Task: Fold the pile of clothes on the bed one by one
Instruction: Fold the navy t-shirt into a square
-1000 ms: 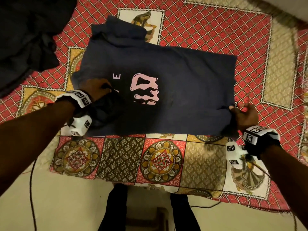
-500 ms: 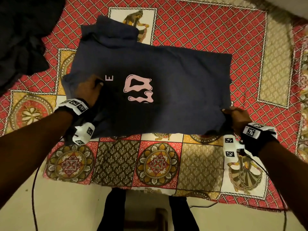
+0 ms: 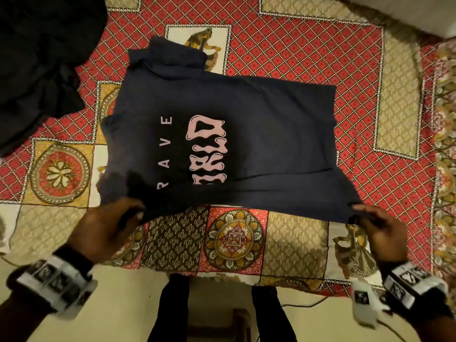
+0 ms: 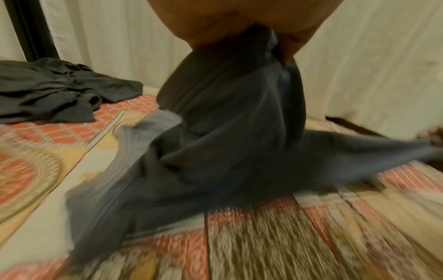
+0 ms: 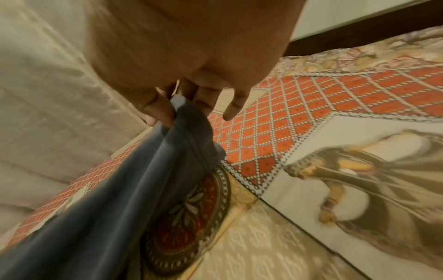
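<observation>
**Navy T-shirt held up by its near edge at both corners**

The navy T-shirt (image 3: pixel 259 124) was spread over the patterned bedspread (image 3: pixel 308 58) of the bed, with its far part lying flat and its near edge lifted clear of the cover. That near edge was held at two points: the collar-side corner was gathered in the left hand (image 3: pixel 108 230), and the hem-side corner was taken by the right hand (image 3: pixel 380 230).

The left grip was closed round a bunched fold of cloth, which was seen in the left wrist view hanging down from the fist (image 4: pixel 239 24) to the bed. The right grip was a pinch of thumb and fingers (image 5: pixel 158 111) on the fabric's edge, with the smaller fingers left loose beside it. Both hands were held near the bed's front edge, well apart, with the forearms reaching in from either side.

The shirt's long axis was laid left to right: the collar end was turned to the left and the hem to the right. The pink lettering (image 3: pixel 207 149) was shown sideways. A heap of dark clothes (image 3: pixel 42 65) was left at the far left corner, apart from the shirt.
</observation>
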